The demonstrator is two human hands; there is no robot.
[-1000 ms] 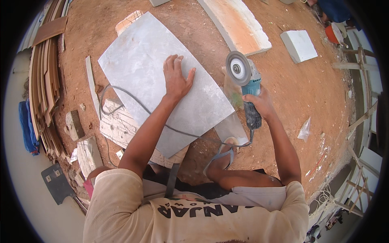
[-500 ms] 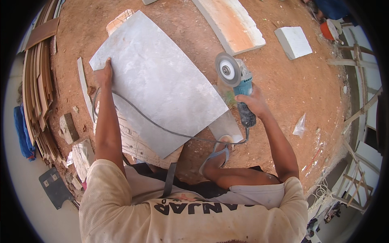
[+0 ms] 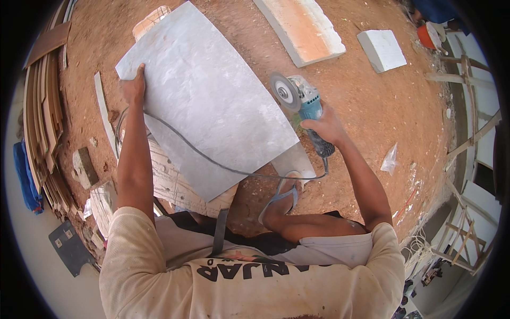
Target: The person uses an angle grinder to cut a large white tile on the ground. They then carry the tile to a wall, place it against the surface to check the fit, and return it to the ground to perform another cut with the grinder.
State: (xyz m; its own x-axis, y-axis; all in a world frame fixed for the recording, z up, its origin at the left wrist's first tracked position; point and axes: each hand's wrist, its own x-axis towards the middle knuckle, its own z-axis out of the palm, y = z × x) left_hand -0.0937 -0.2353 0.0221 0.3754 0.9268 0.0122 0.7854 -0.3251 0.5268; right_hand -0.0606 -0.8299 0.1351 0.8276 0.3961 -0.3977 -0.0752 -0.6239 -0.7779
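A large grey tile [image 3: 212, 95] lies tilted in front of me over a pale, rough block [image 3: 172, 181]. My left hand [image 3: 134, 87] grips the tile's left edge, its thumb on the upper face and its fingers hidden beneath. To the right, my right hand [image 3: 326, 126] is wrapped round the body of a teal and black angle grinder [image 3: 311, 109]. The grinder's round disc [image 3: 285, 92] points up and left, close to the tile's right edge; from this view I cannot tell whether they touch. Its dark cord [image 3: 212, 166] runs across the tile's lower part towards my left forearm.
Beside my sandalled foot [image 3: 281, 198] lies a smaller grey tile piece [image 3: 297, 159]. Beyond are a long pale block [image 3: 305, 32] and a white block [image 3: 381, 49]. Wooden boards [image 3: 45, 114] are stacked at the left, and wooden framing [image 3: 462, 234] stands at the right.
The grinder in my right hand has moved left and slightly up, nearer the tile's edge. My left hand still grips the tile, which sits a little higher in view.
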